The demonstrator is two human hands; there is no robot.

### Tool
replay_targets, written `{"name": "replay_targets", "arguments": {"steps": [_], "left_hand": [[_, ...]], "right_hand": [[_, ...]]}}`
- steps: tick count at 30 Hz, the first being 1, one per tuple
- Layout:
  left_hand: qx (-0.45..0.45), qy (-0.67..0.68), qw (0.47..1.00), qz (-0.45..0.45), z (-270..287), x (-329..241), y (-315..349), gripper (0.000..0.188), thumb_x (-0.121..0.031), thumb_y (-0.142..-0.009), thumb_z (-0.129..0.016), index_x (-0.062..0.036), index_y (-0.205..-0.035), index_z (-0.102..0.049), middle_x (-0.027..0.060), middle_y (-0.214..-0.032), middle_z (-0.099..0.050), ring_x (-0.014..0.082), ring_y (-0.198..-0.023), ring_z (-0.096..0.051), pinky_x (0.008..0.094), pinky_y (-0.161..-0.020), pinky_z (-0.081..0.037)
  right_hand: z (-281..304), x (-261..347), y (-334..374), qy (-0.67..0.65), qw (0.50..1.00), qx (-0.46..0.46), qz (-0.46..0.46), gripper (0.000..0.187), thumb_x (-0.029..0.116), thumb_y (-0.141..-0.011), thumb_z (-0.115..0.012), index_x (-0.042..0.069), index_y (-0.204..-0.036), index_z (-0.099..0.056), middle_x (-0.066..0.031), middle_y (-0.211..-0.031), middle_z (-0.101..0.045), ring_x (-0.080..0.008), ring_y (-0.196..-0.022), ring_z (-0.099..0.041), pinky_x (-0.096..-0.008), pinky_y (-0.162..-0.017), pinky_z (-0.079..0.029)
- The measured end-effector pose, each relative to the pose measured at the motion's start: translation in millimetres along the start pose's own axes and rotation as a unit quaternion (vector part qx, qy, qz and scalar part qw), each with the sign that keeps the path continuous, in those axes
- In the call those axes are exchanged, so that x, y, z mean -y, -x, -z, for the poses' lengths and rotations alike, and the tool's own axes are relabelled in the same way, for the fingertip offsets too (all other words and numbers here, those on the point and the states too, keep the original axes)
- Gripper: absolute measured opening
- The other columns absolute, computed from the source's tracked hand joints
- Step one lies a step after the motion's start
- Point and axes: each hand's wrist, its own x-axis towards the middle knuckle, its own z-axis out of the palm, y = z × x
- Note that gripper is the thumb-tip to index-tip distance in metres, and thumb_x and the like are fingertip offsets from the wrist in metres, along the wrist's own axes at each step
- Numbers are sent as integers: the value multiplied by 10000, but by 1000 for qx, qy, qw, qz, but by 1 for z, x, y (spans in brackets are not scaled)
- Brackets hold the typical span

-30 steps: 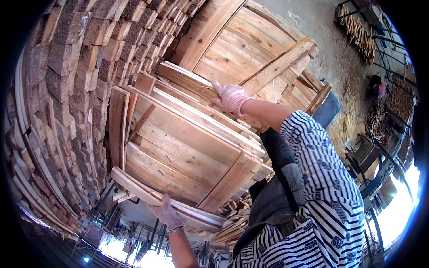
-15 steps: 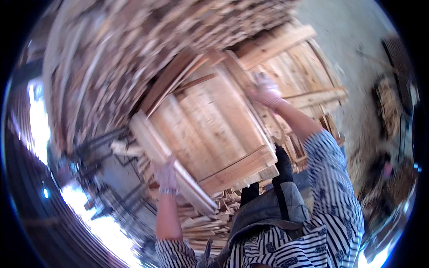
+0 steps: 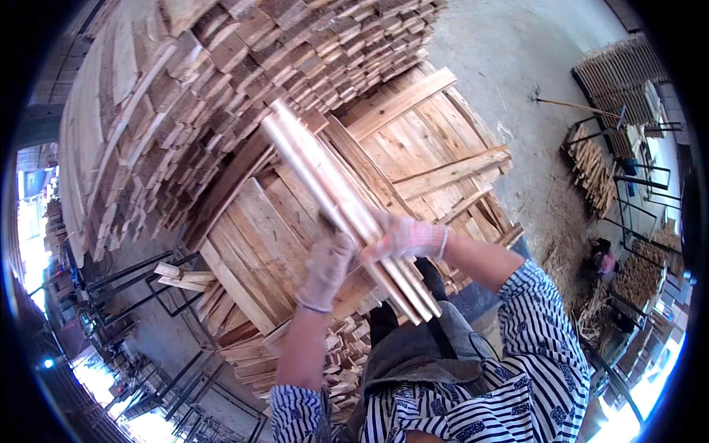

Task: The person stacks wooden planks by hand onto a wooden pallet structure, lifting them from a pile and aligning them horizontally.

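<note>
A small bundle of long, pale wooden boards (image 3: 314, 164) slants across the middle, held above a wooden crate. My right hand (image 3: 408, 238), in a whitish-pink glove, is wrapped around the boards near their lower end. Close beside it, my left hand (image 3: 327, 272), gloved too, grips their left edge, with some of its fingers hidden or blurred. Below the bundle, the crate's plank panel (image 3: 255, 240) shows between side boards. Another planked section (image 3: 421, 140) with crosspieces lies to its right.
A tall stack of cut boards (image 3: 295, 63) rises behind the crate. Loose wood offcuts (image 3: 347, 343) lie near my legs. Black metal frames (image 3: 133, 284) stand at left. On the far right are stick bundles (image 3: 591, 170), a long-handled rake (image 3: 576, 105) and another person (image 3: 604, 260).
My hands were wide apart on boards at the crate's two sides. They have come together in the middle, around a bundle of boards now raised above the crate.
</note>
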Motion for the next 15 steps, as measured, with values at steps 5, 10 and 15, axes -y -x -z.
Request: {"name": "replay_targets", "arguments": {"steps": [5, 10, 15], "left_hand": [[-130, -450, 878, 102, 69, 53, -19, 1012, -707, -942, -489, 18, -1590, -209, 252, -1643, -239, 421, -1516, -242, 483, -1253, -205], [-201, -628, 748, 81, 91, 140, 5, 920, -578, -957, -514, 45, -1571, -228, 282, -1638, -229, 441, -1522, -208, 545, -1243, -159], [-224, -618, 753, 25, 92, 146, 3, 811, -443, -960, -527, 47, -1555, -273, 255, -1641, -246, 411, -1526, -221, 523, -1251, -141]], "right_hand": [[85, -5, 15, 138, 944, -218, -204, 1108, 314, -792, -863, 118, -1636, -172, -240, -1291, -653, -314, -1128, -673, -412, -994, -545], [151, -88, -35, 386, 839, -266, -277, 988, 457, -824, -782, 106, -1591, -266, -297, -1274, -617, -399, -1172, -629, -431, -1010, -504], [98, -146, -108, 500, 757, -278, -316, 894, 450, -902, -671, 120, -1594, -212, -234, -1391, -506, -415, -1236, -558, -500, -1014, -481]]}}
